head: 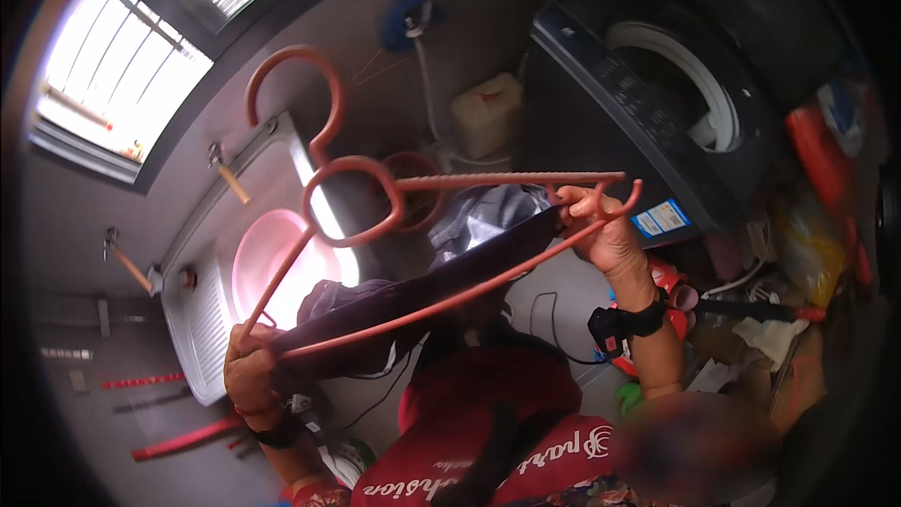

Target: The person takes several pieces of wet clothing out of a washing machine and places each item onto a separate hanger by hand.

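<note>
A pink plastic clothes hanger (450, 301) spans the space between my hands, its round hook at the upper left. My left hand (252, 366) grips the hanger's left corner together with the edge of a dark garment (422, 289). At the other end, my right hand (598, 225) pinches the garment's waistband near the hanger's right end. The garment's band is stretched along the hanger between both hands, and its greyish cloth bunches behind it. How the cloth is fastened to the hanger cannot be told.
A white sink (200, 338) with a pink basin (271, 253) lies beyond my left hand, below two wall taps. A dark top-loading washing machine (584, 113) with its lid up stands at the upper right. A pale jug (487, 115) is beside it. Bags and clutter lie at right.
</note>
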Demonstrator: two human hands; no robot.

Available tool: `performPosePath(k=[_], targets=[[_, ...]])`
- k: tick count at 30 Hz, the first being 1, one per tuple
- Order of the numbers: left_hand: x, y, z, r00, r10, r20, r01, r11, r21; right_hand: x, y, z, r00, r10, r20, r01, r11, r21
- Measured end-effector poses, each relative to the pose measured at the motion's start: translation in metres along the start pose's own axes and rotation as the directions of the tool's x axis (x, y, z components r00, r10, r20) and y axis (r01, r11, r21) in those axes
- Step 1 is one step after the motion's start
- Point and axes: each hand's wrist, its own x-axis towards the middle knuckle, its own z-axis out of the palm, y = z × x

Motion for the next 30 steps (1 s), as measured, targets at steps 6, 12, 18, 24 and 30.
performPosePath(k=[6,12,18,24,30], targets=[[0.044,-0.021,-0.034,0.923,0.167,0.347,-0.232,0.961,0.153,-0.042,-0.030,0.022,0.999,-0.046,0.021,0.044,0.995,0.090],[0.069,-0.039,-0.041,0.922,-0.036,0.386,-0.019,0.991,0.136,-0.077,-0.026,0.010,0.984,-0.105,0.145,0.090,0.990,0.105],[0.109,-0.055,-0.051,0.844,-0.112,0.524,0.107,0.993,0.041,-0.112,-0.013,0.019,0.960,-0.257,0.111,0.249,0.965,0.080],[0.134,-0.050,-0.040,0.675,-0.121,0.728,0.170,0.985,0.006,-0.155,0.016,0.037,0.920,-0.390,-0.039,0.391,0.918,0.068],[0.127,-0.053,-0.047,0.728,-0.015,0.686,0.036,0.999,-0.016,-0.190,0.051,0.079,0.447,-0.847,-0.289,0.550,0.515,-0.657]])
